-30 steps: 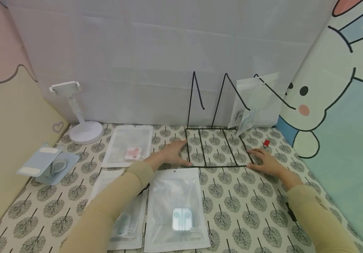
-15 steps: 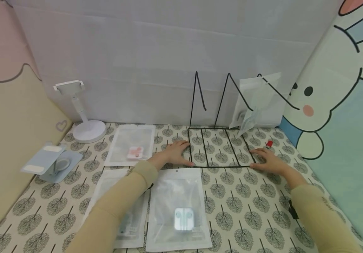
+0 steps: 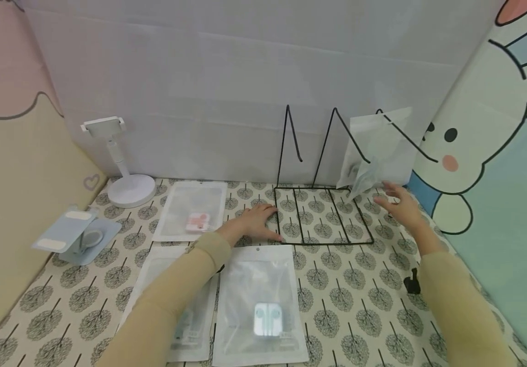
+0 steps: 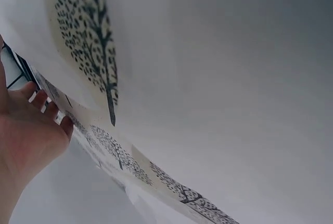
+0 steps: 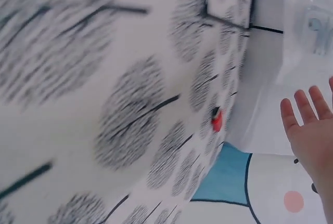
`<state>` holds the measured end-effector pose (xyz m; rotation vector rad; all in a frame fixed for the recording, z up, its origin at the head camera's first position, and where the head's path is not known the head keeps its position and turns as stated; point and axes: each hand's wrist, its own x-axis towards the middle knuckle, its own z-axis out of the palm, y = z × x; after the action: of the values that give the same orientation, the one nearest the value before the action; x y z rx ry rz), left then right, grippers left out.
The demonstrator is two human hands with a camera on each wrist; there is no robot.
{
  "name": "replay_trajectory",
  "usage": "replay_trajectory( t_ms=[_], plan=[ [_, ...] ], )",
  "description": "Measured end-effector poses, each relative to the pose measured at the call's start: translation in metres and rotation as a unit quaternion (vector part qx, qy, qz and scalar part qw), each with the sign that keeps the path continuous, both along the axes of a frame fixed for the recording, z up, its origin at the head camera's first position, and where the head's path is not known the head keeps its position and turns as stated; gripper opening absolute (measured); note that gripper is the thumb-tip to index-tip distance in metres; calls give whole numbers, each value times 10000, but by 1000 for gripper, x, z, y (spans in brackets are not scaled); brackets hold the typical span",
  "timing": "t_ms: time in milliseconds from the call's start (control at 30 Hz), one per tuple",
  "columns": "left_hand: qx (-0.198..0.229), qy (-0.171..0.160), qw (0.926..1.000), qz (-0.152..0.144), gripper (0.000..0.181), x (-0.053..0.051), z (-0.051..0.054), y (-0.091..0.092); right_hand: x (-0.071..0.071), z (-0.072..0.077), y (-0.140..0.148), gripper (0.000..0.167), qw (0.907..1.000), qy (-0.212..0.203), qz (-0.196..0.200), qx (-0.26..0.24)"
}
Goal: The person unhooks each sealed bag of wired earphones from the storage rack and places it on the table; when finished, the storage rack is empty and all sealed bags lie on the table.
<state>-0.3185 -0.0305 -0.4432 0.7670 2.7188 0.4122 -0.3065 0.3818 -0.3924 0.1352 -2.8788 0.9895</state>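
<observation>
A black wire rack (image 3: 327, 244) with upright bent arms stands at the back right of the cloth. My left hand (image 3: 255, 223) lies at its left side, thumb and fingertips at the base bar; contact is hard to tell. My right hand (image 3: 403, 208) is raised off the base, fingers spread and holding nothing, just right of a clear-and-white zip pouch (image 3: 378, 133) hanging on the rack's right arm. In the right wrist view that hand (image 5: 315, 135) reaches below the hanging pouch (image 5: 299, 63). Beside the left arm lies a pouch (image 3: 245, 280) with white wired earphones (image 3: 267, 319) inside.
Another pouch (image 3: 201, 318) lies partly beneath the left sleeve, and one with a pink case (image 3: 197, 223) lies behind. A white phone stand (image 3: 131, 191) and a blue-grey folding stand (image 3: 77, 235) occupy the left. A small red object (image 5: 217, 120) is on the cloth.
My right hand has left the rack's right base bar and moved up and back toward the hanging pouch. My left hand stays at the rack's left side.
</observation>
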Motion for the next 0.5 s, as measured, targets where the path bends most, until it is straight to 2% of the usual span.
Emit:
replay_trajectory(
  t_ms=[100, 267, 400, 500],
  plan=[
    [22, -19, 10000, 2, 99, -2, 1, 0, -9, 12, -7, 79, 9976, 221, -304, -576],
    [-27, 44, 10000, -29, 99, -5, 1, 1, -22, 32, -14, 80, 9869, 604, -678, -1334],
    [-54, 82, 10000, -19, 99, -9, 3, 2, -35, 42, -13, 81, 9799, 789, -913, -1590],
    [-154, 132, 9998, -31, 100, -9, 5, 1, -41, 47, -15, 82, 9764, 749, -1032, -1741]
  ],
)
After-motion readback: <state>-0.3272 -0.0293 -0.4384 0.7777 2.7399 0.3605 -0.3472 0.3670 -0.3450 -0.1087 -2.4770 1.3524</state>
